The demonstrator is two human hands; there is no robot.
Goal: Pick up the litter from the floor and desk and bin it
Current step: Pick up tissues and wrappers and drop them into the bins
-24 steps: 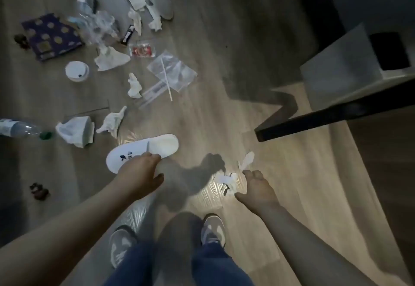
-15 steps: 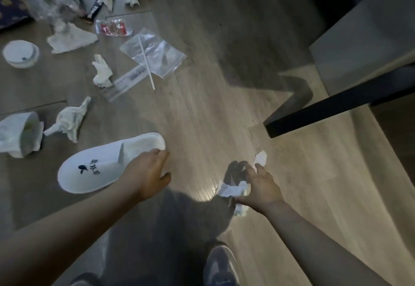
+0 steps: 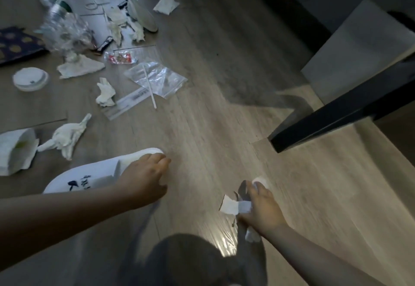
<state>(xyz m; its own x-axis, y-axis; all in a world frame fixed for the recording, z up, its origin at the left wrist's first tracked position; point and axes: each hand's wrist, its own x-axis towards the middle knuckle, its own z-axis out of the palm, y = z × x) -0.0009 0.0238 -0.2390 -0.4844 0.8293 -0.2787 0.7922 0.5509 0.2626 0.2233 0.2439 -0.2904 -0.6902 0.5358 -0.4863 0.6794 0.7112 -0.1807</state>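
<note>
Dim wood-effect floor (image 3: 213, 117) fills the frame, with most of the litter in the upper left: crumpled tissues (image 3: 105, 92), a clear plastic bag (image 3: 157, 79), a bottle (image 3: 56, 7) and a cup lid (image 3: 30, 79). At the right edge a dark bench leg (image 3: 336, 115) slants in front of a grey box (image 3: 359, 49), which I take for the bin.

My right grip (image 3: 263, 209), at lower centre-right, is pinching a tissue scrap (image 3: 232, 206), and white ends poke out to the left, past the fingertips and below the palm. My left grip (image 3: 143, 177) has its fingers curled over the end of a white slipper (image 3: 89, 175) at lower left. Whether they have closed on it, I cannot tell.

As I see it, the main risk is those loose ends. The hold is on the middle of the wad only, so a quick swing towards the box could shed or tear a piece. The bench leg also lies between the hand and the box, so a careless path could knock it. The slipper may not be litter at all, and binning it would be a mistake.

Against the frame 0.8 s ago, the scrap is now gathered up in the hand, not lying by the fingertips. The left grip is at the slipper's end in both.
</note>
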